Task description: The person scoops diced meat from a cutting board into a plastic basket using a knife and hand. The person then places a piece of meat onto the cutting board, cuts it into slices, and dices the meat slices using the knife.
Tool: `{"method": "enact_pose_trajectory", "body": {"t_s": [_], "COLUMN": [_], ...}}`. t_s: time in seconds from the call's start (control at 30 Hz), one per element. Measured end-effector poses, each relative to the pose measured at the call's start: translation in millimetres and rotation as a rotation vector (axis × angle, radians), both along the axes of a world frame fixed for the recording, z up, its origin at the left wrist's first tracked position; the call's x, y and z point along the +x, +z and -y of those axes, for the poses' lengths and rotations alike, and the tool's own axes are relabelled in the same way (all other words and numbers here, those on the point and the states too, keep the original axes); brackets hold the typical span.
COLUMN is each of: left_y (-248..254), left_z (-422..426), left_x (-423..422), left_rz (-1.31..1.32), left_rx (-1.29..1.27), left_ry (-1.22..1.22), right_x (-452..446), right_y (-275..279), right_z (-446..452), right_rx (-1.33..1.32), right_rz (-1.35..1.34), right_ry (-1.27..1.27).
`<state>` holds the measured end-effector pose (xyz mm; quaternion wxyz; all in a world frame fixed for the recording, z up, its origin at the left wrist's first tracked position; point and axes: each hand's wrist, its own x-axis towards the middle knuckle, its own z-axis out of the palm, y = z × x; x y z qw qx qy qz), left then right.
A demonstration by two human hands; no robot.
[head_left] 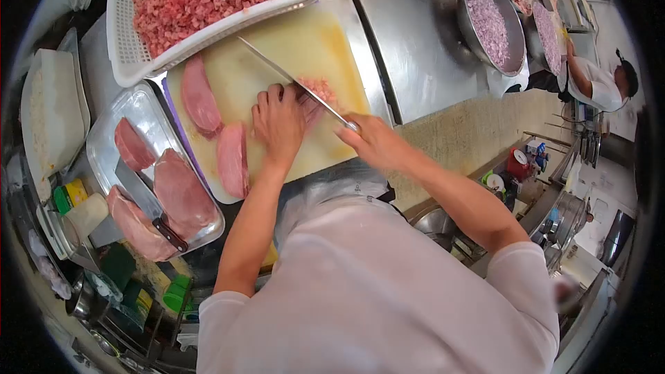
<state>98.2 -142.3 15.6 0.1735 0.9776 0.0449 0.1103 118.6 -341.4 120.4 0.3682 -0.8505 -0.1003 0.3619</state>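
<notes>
On a yellowish cutting board (332,34), my right hand (370,140) grips the handle of a long knife (273,66). The blade points up and to the left, across strips of meat (309,112). My left hand (277,121) presses on the board just left of the strips, its fingers curled beside the blade. Small diced pieces (318,88) lie on the far side of the blade. Two larger pieces of pink meat, one farther away (199,97) and one nearer (232,159), rest on the board left of my left hand.
A white basket (228,24) of diced meat overlaps the board's far edge. At left, a metal tray (104,121) holds meat and a second knife (142,194). Metal bowls (516,45) stand at upper right, near another person (599,83).
</notes>
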Motion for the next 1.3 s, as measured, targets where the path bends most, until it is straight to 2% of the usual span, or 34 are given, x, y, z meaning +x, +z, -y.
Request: {"method": "enact_pose_trajectory", "body": {"t_s": [0.13, 0.33, 0.43, 0.53, 0.63, 0.73, 0.8, 0.83, 0.97, 1.1, 1.2, 1.23, 1.3], "left_y": [-3.2, 6.3, -2.3, -5.8, -1.0, 1.9, 2.1, -0.4, -0.7, 2.7, 38.1, 33.6, 22.1], "left_z": [1.0, -0.7, -3.5, -2.6, 0.6, -3.7, -2.3, -1.2, -3.0, -19.7, -13.3, -13.3, -12.2], "left_x": [0.4, -3.3, 3.4, 0.7, 0.3, -0.4, -1.6, -1.2, -1.6, -6.1, -32.4, -35.3, -35.6], "left_rz": [0.002, 0.032, 0.042, 0.039, 0.021, 0.04, 0.06, 0.053, 0.007, -0.11, -0.124, -0.135, -0.15], "left_rx": [-0.008, -0.109, -0.089, -0.033, -0.08, -0.091, -0.086, -0.091, -0.122, -0.287, -0.049, -0.045, -0.041], "left_ry": [0.014, -0.012, -0.017, -0.004, 0.005, -0.007, -0.01, -0.009, -0.021, -0.107, -0.227, -0.223, -0.216], "right_x": [6.5, -4.1, -13.9, 3.6, 6.4, -6.6, -24.3, -25.2, -14.7, -13.7, -5.5, -3.2, -3.0], "right_y": [-12.3, 50.5, 2.5, -20.1, -3.1, 41.3, 42.6, 40.7, -22.4, -24.6, -11.1, -4.2, 4.3], "right_z": [-12.6, -0.3, 4.4, -18.6, -20.2, -8.6, 2.8, 4.1, -12.8, -19.7, -17.8, -15.2, -8.6], "right_rx": [-0.014, -0.106, 0.01, 0.064, 0.014, 0.0, -0.043, -0.064, 0.074, 0.054, 0.046, 0.041, 0.035], "right_rz": [0.08, -0.123, -0.014, 0.024, -0.032, -0.098, -0.128, -0.134, -0.016, 0.062, -0.061, -0.126, 0.007], "right_ry": [0.017, -0.058, -0.055, -0.037, -0.052, -0.089, -0.091, -0.089, -0.048, -0.139, -0.191, -0.205, -0.16]}}
